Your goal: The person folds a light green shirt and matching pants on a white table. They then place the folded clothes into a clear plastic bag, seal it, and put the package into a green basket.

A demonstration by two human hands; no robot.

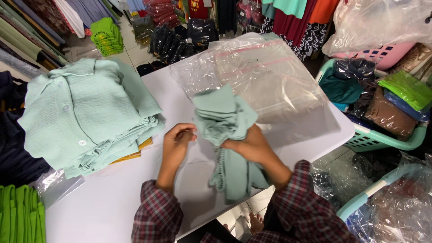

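My right hand [249, 146] grips a bunched mint-green garment [222, 119] over the white table [108, 198]; part of the cloth hangs down past the table's front edge. My left hand [177, 144] hovers just left of the garment with its fingers curled and nothing in them. A stack of clear plastic bags [265, 83] lies right behind the garment. To the left sits a pile of folded mint-green shirts [85, 112] with white buttons.
A mint plastic basket [382, 139] with bagged clothes stands at the right, another basket rim [369, 191] below it. Green folded clothes [18, 218] lie at the lower left, dark clothes [13, 148] beside the shirt pile. Hanging garments and packed stacks fill the back.
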